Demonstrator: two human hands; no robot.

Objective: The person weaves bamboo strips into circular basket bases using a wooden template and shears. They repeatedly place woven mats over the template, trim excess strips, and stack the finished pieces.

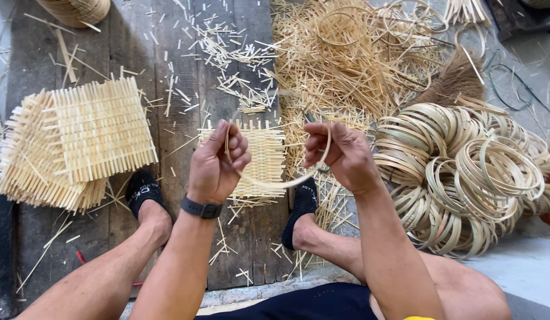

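My left hand [218,161] and my right hand [340,155] each pinch one side of a thin bamboo ring [279,184], held in the air between them. The ring's lower arc sags below my fingers. Right under it on the wooden boards lies a small woven bamboo mat [266,155], flat, with loose strip ends sticking out. A dark watch sits on my left wrist. My two feet in black socks rest on the boards on either side of the mat.
A stack of woven mats [79,142] lies at the left. A big heap of bamboo rings [464,172] sits at the right. Loose strips and offcuts [346,59] cover the boards at the top, beside a brown brush [456,80]. A woven basket [76,9] stands top left.
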